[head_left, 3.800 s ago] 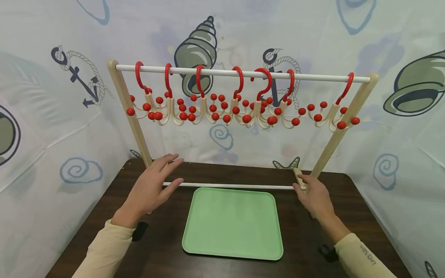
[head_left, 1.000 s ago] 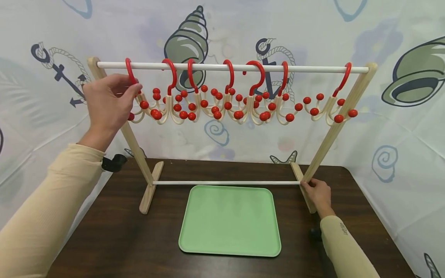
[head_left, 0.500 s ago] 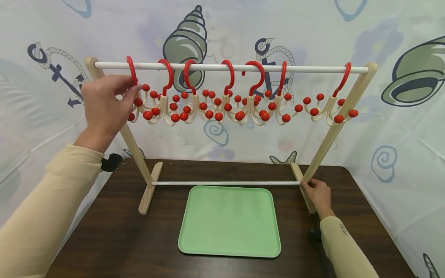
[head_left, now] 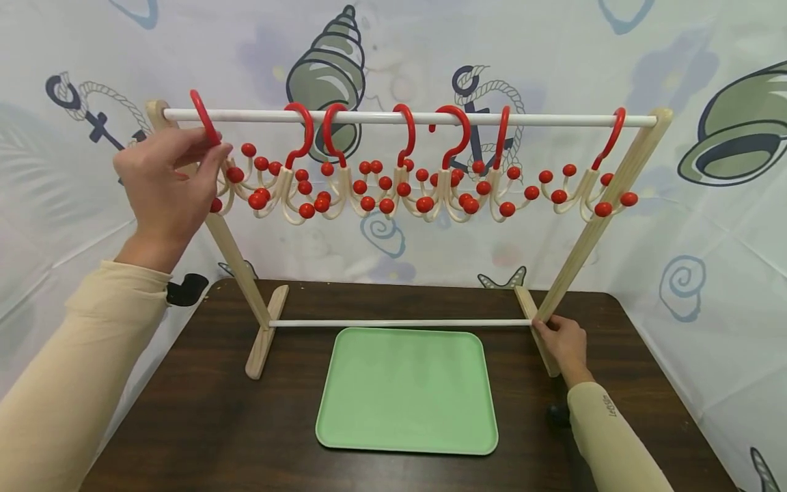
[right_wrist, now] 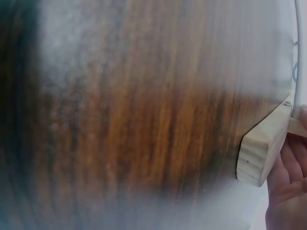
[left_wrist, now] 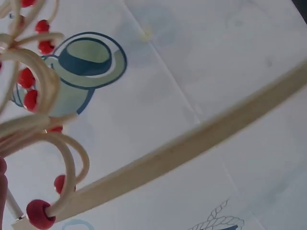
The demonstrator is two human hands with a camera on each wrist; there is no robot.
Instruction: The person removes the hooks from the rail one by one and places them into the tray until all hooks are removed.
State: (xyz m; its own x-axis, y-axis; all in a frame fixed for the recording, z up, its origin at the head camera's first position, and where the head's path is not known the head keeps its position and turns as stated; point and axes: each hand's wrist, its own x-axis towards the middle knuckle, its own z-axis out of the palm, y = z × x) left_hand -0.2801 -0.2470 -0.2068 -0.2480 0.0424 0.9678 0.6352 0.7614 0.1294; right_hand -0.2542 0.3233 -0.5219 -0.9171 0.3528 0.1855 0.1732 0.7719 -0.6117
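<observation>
At the far left of the white top rail, the left hand pinches the red hook of the leftmost hanger between thumb and fingers, nearly closed on it. That hook leans, its curve standing higher above the rail than its neighbours' do; whether its tip is clear of the rail, I cannot tell. Gripping just below the curve probably gives control of the hook while sparing the cream prongs, whose red balls crowd close to the next hanger's. The six other hangers hang along the rail by their own hooks, the rightmost set well apart. Low on the right, the right hand has its thumb and fingers curled round the base of the stand, where post meets foot, most likely to steady it, since a tug at the far end could tip or slide so light a frame. The green tray lies flat on the table, near side of the lower bar, between the two feet, presumably so that things are easily set down there.
</observation>
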